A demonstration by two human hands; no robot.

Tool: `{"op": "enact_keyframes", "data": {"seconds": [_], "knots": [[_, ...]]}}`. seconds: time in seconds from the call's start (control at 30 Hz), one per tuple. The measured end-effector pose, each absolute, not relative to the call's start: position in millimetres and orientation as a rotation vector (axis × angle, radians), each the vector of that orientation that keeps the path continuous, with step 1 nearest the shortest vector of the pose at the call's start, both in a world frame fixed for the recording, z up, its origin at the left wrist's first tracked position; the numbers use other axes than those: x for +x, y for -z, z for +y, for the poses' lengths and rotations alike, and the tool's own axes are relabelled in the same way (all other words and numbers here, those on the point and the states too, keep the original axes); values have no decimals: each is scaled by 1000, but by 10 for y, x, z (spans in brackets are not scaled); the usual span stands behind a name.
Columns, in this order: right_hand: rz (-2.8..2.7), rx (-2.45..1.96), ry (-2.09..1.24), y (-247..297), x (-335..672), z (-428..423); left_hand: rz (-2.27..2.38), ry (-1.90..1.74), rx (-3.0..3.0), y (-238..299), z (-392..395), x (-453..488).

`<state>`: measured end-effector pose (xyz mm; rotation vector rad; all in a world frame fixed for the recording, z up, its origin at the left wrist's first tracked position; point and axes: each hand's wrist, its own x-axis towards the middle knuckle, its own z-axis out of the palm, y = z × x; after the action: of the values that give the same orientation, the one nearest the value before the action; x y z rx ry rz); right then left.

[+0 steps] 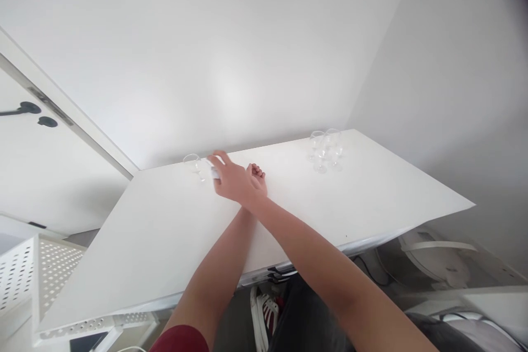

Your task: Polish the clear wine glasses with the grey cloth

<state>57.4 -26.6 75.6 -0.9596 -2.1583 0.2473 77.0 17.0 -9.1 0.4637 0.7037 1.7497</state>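
Observation:
My forearms cross over the white table. My right hand [234, 180] reaches over to the left, its thumb and fingers bent around a clear, glassy piece [215, 173] that looks like part of a drinking glass; most of it is hidden. Just left of those fingertips stands a clear stemmed glass [192, 165]. Under the right wrist passes my left arm, and my left hand [257, 177] lies beyond it, low over the tabletop, with curled fingers and nothing visible in them. A group of several clear stemmed glasses [325, 149] stands upright near the far right corner.
The white table [152, 236] meets a white wall behind. At left are a door with a dark handle [29, 107] and a white perforated rack [58, 264]. A white fan-like appliance [437, 264] sits low at right; a shoe [264, 316] shows below the table edge.

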Motion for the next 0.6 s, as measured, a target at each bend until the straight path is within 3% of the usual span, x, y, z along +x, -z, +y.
{"op": "enact_keyframes", "data": {"seconds": [0.17, 0.33, 0.6], "knots": [[-2142, -780, -486, -682, -186, 236, 600, -1748, 317, 80, 189, 781], [-2019, -707, -706, -568, -280, 470, 631, -1729, 295, 87, 206, 782], [-1796, -917, -564, -724, 418, 421, 725, -1712, 441, 268, 401, 720]]}}
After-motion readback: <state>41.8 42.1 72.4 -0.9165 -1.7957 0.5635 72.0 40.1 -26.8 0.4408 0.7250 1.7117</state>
